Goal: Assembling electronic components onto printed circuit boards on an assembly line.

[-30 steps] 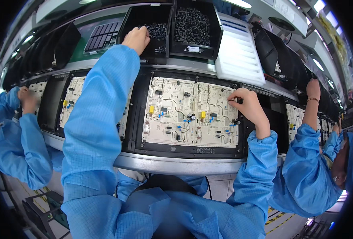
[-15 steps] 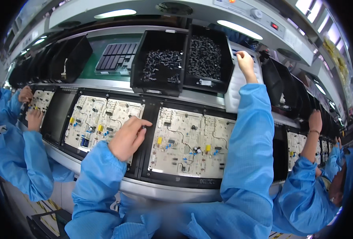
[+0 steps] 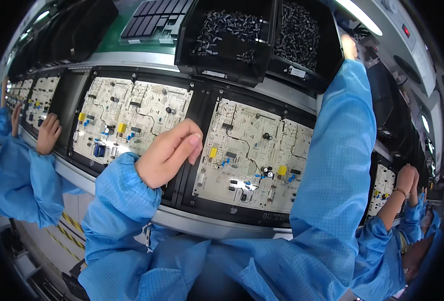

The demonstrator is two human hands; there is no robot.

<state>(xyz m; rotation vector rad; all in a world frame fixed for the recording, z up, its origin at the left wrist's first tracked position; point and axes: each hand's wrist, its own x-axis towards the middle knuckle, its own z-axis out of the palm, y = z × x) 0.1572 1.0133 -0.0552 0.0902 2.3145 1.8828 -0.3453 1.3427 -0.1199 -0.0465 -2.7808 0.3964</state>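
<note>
My left hand (image 3: 169,153) hovers over the dark frame between two circuit boards, its fingers curled in and closed; whatever they hold is hidden. To its left lies a cream circuit board (image 3: 147,113) with yellow, blue and black parts. On its right is a similar circuit board (image 3: 252,155), partly covered by my right sleeve. My right arm stretches far forward. At its end, my right hand (image 3: 350,47) is beside the right-hand black bin (image 3: 312,75), and its fingers cannot be made out.
Another black bin (image 3: 222,70) of small dark cylindrical components stands behind the boards. A tray of dark rectangular blocks (image 3: 154,22) sits on a green surface at the back left. Co-workers in blue sleeves work on both sides, one at left (image 3: 26,175), another at right (image 3: 377,231).
The view has shifted, so bins and boards sit higher. My left hand's fingers, partly extended before, are now curled in. My right hand, formerly above the white tray, now shows close beside the bin.
</note>
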